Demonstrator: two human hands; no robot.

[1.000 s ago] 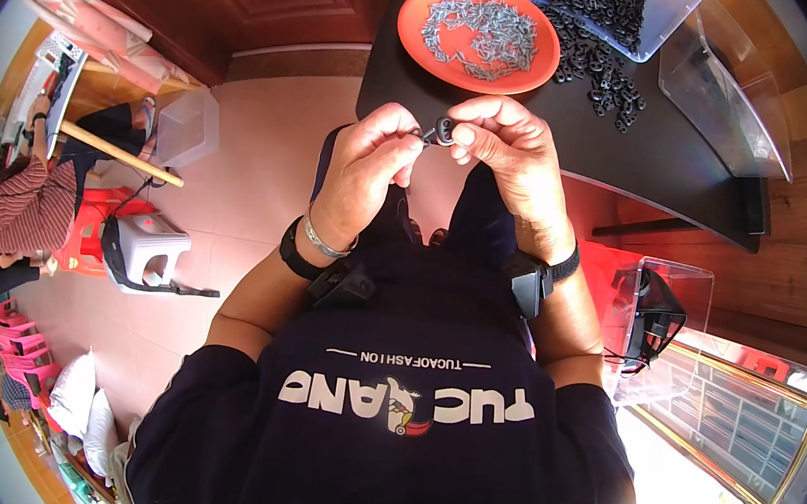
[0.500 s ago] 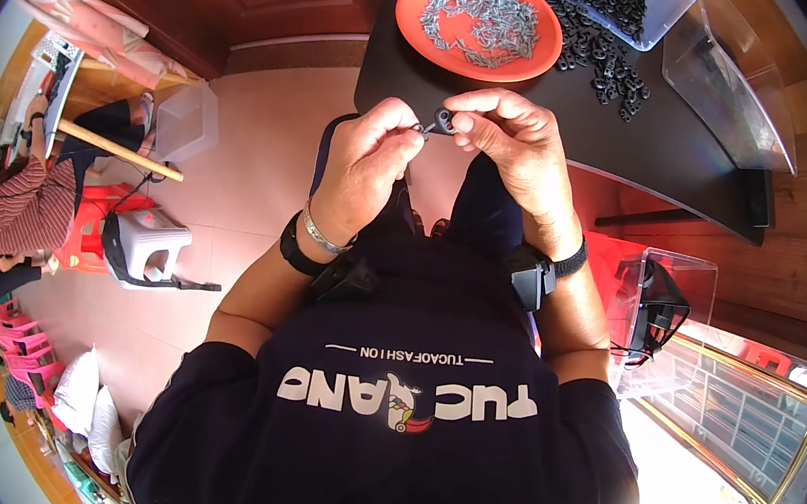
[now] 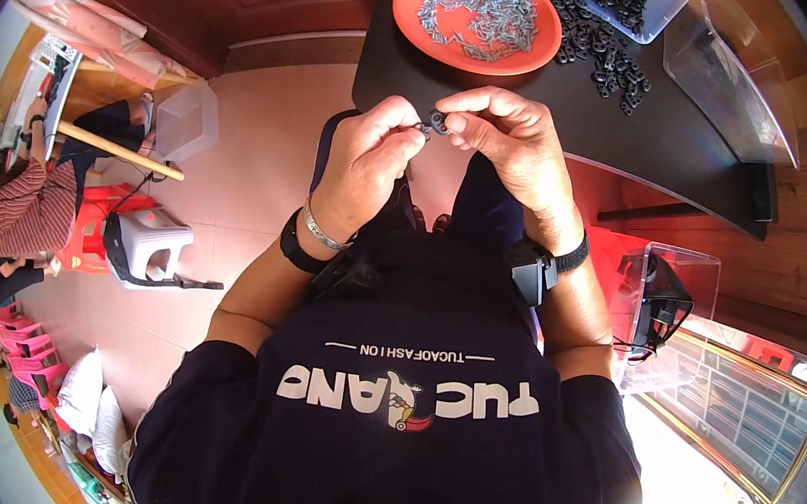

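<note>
In front of my body, my left hand (image 3: pixel 370 159) is closed in a pinch on a small metal pin, mostly hidden at the fingertips. My right hand (image 3: pixel 509 146) pinches a small black plastic part (image 3: pixel 438 122) with a rounded, holed shape between thumb and forefinger. The two pieces meet between my fingertips; how far the pin sits in the part is too small to tell. Just beyond my hands, an orange plate (image 3: pixel 410 37) on the dark table (image 3: pixel 504 91) holds many silvery metal pins. A loose pile of black plastic parts (image 3: pixel 615 69) lies to its right.
A clear plastic bin (image 3: pixel 665 22) of black parts stands at the far right of the table, beside a clear lid-like panel (image 3: pixel 730 96). Another clear box (image 3: pixel 686 292) is near my right elbow. At left are a stool (image 3: pixel 157 247) and a seated person (image 3: pixel 26 211) in striped clothing.
The black part in my right fingers has moved slightly left, closer to my left fingertips. Less of the metal pin shows between them now.
</note>
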